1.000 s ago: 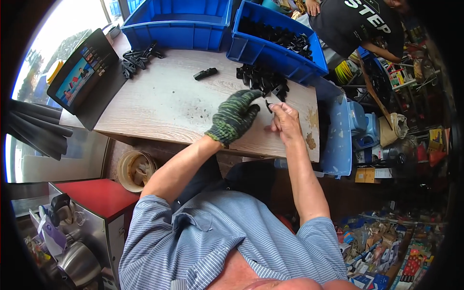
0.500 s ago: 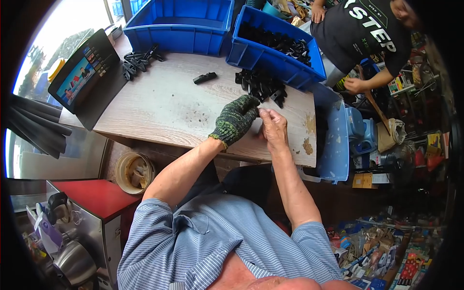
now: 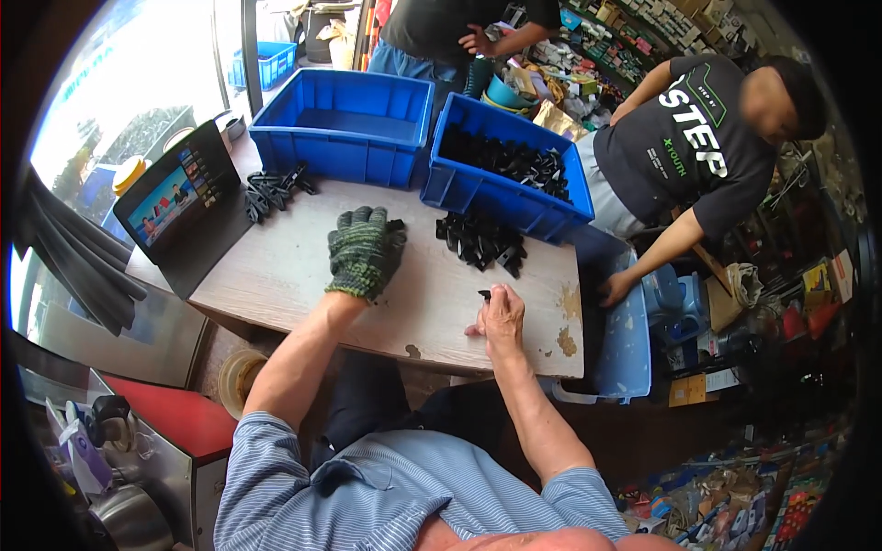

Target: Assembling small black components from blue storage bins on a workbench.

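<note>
Two hands worked over the wooden table [image 3: 276,275]. Nearest, the bare right hand [image 3: 499,317] pinched a small black piece [image 3: 484,295] between its fingertips. Farther left, the gloved left hand [image 3: 365,250] lay spread open, holding nothing. Beyond both sets of fingers sat a pile of black parts [image 3: 481,241], then two blue bins [image 3: 344,124].

Bright daylight from upper-left window, glare there; sharp centre, fisheye bending, dark rim

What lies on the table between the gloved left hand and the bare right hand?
In the head view, only bare wooden tabletop separates the gloved left hand from the right hand, which pinches a small black part.
</note>
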`<control>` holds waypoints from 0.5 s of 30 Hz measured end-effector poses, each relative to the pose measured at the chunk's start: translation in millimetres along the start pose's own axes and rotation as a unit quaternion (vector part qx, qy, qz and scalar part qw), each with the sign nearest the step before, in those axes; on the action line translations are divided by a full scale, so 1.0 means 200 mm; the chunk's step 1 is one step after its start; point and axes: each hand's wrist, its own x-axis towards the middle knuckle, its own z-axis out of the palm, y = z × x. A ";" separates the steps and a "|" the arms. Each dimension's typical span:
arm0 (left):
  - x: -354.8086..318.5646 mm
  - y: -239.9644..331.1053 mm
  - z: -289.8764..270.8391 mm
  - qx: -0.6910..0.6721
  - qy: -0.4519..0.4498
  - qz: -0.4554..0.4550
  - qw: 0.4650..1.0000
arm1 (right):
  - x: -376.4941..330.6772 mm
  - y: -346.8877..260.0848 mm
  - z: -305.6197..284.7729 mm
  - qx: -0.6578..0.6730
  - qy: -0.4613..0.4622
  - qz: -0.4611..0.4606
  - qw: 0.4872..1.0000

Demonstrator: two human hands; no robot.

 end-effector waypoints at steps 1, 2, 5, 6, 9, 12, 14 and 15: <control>0.04 -0.05 0.01 0.051 -0.054 -0.014 0.997 | 0.00 0.00 0.00 0.003 -0.004 -0.009 1.000; 0.05 -0.09 0.01 0.066 -0.076 0.011 0.995 | 0.00 0.00 0.00 0.018 0.012 0.009 1.000; 0.01 -0.08 0.02 0.057 -0.080 0.079 0.992 | -0.02 -0.02 0.00 0.060 0.045 0.012 0.997; -0.02 -0.08 0.04 0.036 -0.064 0.112 0.991 | -0.03 -0.02 0.00 0.070 0.049 0.023 0.996; -0.13 0.06 0.03 -0.091 -0.150 0.098 0.980 | -0.07 -0.05 0.01 0.082 0.065 0.042 0.994; -0.24 0.21 -0.02 -0.337 -0.201 0.160 0.906 | -0.05 -0.01 -0.02 0.102 0.096 0.045 0.989; -0.29 0.30 0.04 -0.337 -0.195 0.186 0.902 | 0.03 0.11 -0.09 0.062 0.101 -0.003 0.993; -0.32 0.34 0.08 -0.348 -0.193 0.186 0.898 | 0.09 0.16 -0.07 0.026 0.188 -0.091 0.978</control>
